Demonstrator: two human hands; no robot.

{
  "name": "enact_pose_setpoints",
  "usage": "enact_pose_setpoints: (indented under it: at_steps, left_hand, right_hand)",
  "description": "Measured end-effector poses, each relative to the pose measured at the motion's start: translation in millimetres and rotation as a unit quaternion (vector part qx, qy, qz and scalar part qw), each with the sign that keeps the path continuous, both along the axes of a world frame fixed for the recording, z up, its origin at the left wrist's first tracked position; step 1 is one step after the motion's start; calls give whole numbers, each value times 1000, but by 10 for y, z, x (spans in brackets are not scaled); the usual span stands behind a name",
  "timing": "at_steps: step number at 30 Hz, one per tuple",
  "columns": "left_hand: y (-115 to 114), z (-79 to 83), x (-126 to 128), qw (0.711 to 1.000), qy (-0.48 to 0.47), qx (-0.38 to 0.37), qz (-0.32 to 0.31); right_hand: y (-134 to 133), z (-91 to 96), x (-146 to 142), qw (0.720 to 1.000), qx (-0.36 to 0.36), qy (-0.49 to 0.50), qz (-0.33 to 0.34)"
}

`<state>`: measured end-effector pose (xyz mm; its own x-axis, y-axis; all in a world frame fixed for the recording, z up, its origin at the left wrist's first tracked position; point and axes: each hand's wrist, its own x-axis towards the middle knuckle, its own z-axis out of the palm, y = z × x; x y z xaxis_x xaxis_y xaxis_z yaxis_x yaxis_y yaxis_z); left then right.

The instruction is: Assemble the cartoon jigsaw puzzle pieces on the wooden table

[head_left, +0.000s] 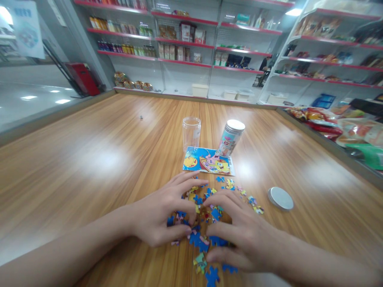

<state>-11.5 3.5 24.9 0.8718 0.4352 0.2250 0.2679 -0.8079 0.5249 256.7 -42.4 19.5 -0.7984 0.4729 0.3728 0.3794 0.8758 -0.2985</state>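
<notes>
Several small jigsaw pieces [206,217], mostly blue and yellow, lie scattered on the wooden table [104,159] in front of me. My left hand [163,213] rests over the left side of the pile with fingers spread and curved. My right hand [239,235] covers the right side, fingers also spread, tips touching pieces. Neither hand grips a piece that I can see. Beyond the pile lies a cartoon picture card [208,160]. Behind it stand an empty clear jar [191,133] and a printed tin with a white lid [230,137].
A round metal lid [280,198] lies flat to the right of the pieces. Snack bags [338,123] are piled along the table's right edge. Shop shelves [185,44] with goods fill the back wall. A red cart [83,77] stands at the far left.
</notes>
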Motion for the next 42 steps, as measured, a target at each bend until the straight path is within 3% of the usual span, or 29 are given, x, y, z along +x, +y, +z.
enact_pose_setpoints:
  at_steps: [7, 26, 34, 39, 42]
  left_hand:
    - [9, -5, 23, 999, -29, 22, -26]
    - [-23, 96, 52, 998, 24, 42, -36]
    - [-26, 118, 29, 999, 24, 14, -38]
    - [-16, 72, 6, 999, -23, -26, 10]
    - [-23, 43, 15, 1000, 3, -15, 16]
  right_hand:
    - [-7, -40, -79, 998, -23, -7, -61]
    - [-38, 41, -101, 991, -118, -19, -64]
    - [-23, 92, -79, 997, -78, 10, -15]
    - [-27, 99, -57, 999, -42, 0, 6]
    - [-29, 84, -60, 1000, -26, 5, -6]
